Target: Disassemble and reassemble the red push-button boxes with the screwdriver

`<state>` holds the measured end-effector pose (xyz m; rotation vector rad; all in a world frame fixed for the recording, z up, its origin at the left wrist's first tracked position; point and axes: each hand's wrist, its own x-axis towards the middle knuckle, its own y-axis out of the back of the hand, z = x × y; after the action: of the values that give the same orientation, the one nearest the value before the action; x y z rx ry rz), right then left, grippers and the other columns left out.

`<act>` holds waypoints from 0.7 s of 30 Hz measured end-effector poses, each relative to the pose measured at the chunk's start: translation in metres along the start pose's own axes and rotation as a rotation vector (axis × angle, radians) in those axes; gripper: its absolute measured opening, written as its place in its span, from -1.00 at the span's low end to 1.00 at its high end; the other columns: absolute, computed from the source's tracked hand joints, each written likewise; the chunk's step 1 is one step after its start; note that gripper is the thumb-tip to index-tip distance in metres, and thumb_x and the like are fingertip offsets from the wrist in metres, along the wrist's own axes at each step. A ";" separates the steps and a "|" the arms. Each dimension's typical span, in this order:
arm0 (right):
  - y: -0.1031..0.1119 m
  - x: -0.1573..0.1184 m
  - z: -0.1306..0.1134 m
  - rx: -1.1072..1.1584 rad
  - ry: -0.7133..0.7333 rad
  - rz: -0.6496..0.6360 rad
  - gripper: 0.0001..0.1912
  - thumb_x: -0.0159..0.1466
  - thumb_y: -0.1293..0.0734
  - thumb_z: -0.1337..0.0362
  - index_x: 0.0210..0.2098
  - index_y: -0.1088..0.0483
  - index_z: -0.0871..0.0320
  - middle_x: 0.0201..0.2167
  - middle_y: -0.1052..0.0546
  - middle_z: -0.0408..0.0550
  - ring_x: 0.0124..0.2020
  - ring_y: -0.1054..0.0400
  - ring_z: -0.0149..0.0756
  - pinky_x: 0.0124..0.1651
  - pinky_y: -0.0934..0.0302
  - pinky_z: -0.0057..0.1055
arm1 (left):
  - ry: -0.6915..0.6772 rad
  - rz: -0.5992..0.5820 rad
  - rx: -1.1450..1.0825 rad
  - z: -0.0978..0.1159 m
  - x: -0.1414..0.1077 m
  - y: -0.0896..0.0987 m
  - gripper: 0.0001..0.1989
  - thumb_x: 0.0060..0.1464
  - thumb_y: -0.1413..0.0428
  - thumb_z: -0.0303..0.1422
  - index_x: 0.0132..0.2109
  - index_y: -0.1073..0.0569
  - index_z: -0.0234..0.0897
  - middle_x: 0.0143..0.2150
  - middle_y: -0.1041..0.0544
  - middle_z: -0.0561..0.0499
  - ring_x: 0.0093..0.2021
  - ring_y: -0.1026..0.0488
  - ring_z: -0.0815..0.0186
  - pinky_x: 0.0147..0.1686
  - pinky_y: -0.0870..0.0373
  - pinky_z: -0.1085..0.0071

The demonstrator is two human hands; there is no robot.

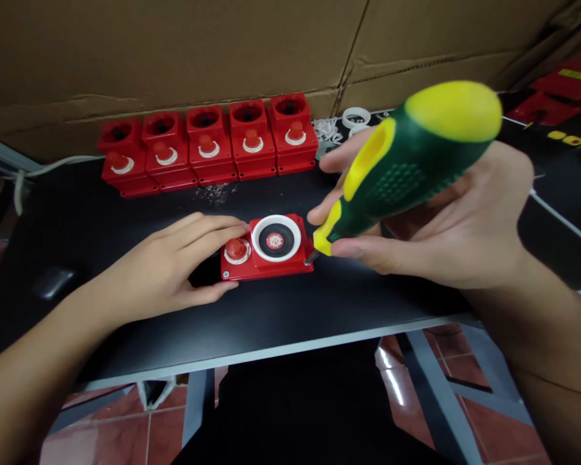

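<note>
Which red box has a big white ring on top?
The front red box, held by the left hand. Its big white ring circles a black disc; the five boxes behind have dark round holes instead.

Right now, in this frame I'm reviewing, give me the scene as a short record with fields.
Left hand: fingers and thumb around the left end of the red unit
Right hand: holds the green and yellow screwdriver, tip at the unit's near right corner
Unit's top: red dome on the left, white ring around a black disc
Behind: five red boxes in a row, each with a dome and a round opening
Surface: black table
Backdrop: cardboard
</note>
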<state>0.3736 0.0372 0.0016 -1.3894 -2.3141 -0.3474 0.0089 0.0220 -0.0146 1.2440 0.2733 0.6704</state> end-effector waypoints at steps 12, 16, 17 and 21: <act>0.003 -0.003 0.005 -0.217 0.024 -0.093 -0.76 0.30 -0.82 0.18 -0.11 -0.80 -0.11 -0.18 -0.81 -0.11 -0.34 -0.64 -0.12 -0.34 -0.57 -0.16 | 0.030 0.003 -0.039 0.002 0.001 0.000 -0.44 0.68 -0.26 -0.03 0.63 -0.54 -0.08 0.53 -0.72 -0.26 0.40 -0.77 -0.15 0.50 -0.73 -0.08; 0.000 0.001 0.012 -0.124 0.075 0.001 -0.62 0.13 -0.91 0.28 -0.16 -0.82 -0.07 -0.24 -0.79 -0.15 -0.40 -0.61 -0.18 -0.51 -0.50 -0.24 | 0.033 -0.001 -0.030 0.000 0.000 -0.001 -0.41 0.67 -0.27 -0.01 0.64 -0.52 -0.07 0.54 -0.71 -0.25 0.40 -0.76 -0.16 0.51 -0.73 -0.08; -0.001 0.002 0.012 -0.092 0.068 0.027 -0.56 0.05 -0.93 0.33 -0.16 -0.83 -0.07 -0.23 -0.79 -0.14 -0.37 -0.64 -0.16 -0.51 -0.55 -0.26 | 0.025 -0.002 -0.019 0.000 -0.001 -0.001 -0.41 0.68 -0.25 0.00 0.65 -0.51 -0.08 0.55 -0.70 -0.25 0.41 -0.76 -0.15 0.51 -0.72 -0.07; -0.003 0.007 0.002 -0.020 0.012 0.078 -0.44 -0.09 -0.94 0.45 -0.17 -0.84 -0.08 -0.22 -0.75 -0.17 -0.42 -0.61 -0.22 -0.52 -0.63 -0.27 | 0.015 0.002 -0.015 0.000 -0.001 -0.001 -0.42 0.70 -0.25 -0.01 0.64 -0.51 -0.10 0.56 -0.70 -0.25 0.43 -0.75 -0.14 0.52 -0.71 -0.04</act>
<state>0.3679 0.0419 0.0033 -1.4786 -2.2456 -0.3552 0.0083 0.0215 -0.0155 1.2259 0.2793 0.6828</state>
